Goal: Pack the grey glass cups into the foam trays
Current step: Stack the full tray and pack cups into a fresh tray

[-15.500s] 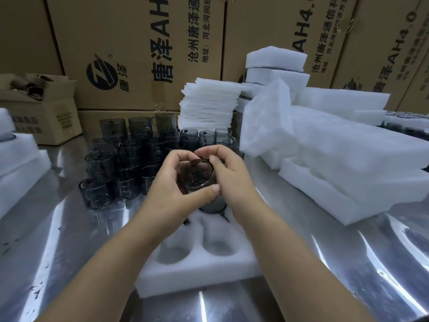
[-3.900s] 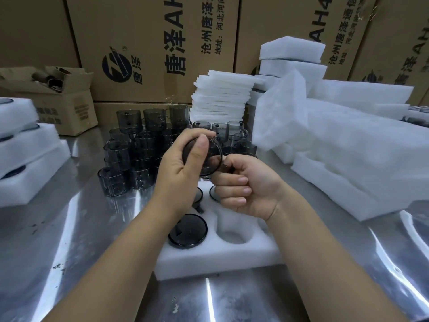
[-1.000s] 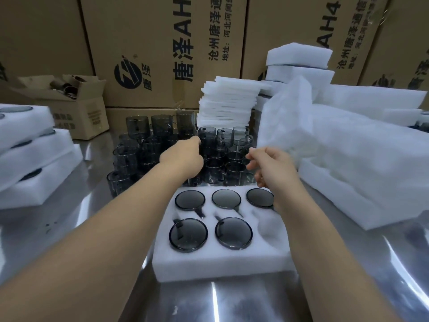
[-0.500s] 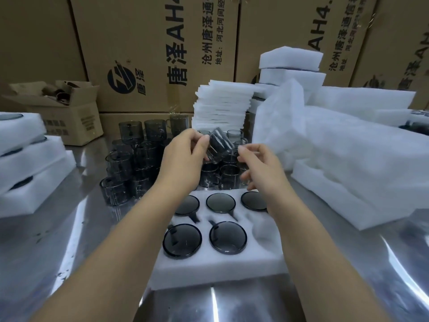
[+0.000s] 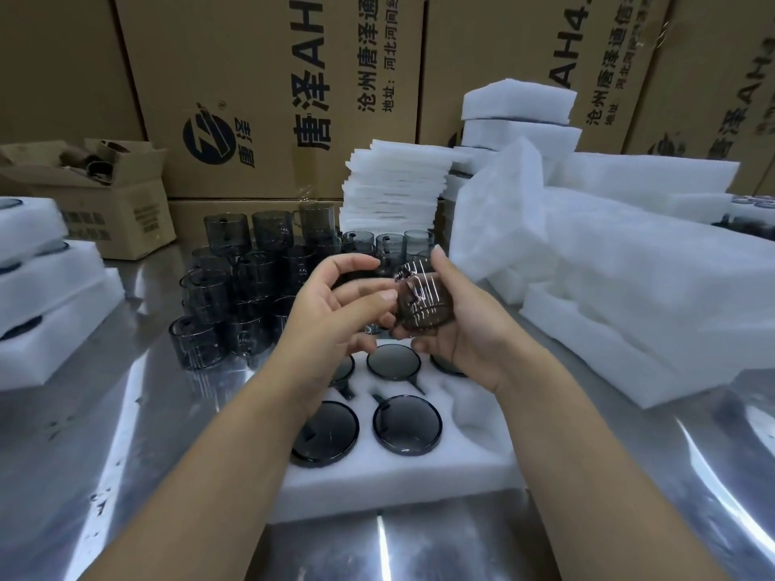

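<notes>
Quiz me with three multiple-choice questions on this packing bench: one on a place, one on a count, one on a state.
1. Where is the foam tray's empty pocket? A front right; B back middle; C front left.
2. How many cups sit in its front row? A none; B two; C three.
3. The cup in the right hand is: A seated in a pocket; B shattered; C held up in the air.
Answers: A, bare foam shows there; B, dark cups fill the left and middle pockets; C, the fingers wrap it clear of the tray.
</notes>
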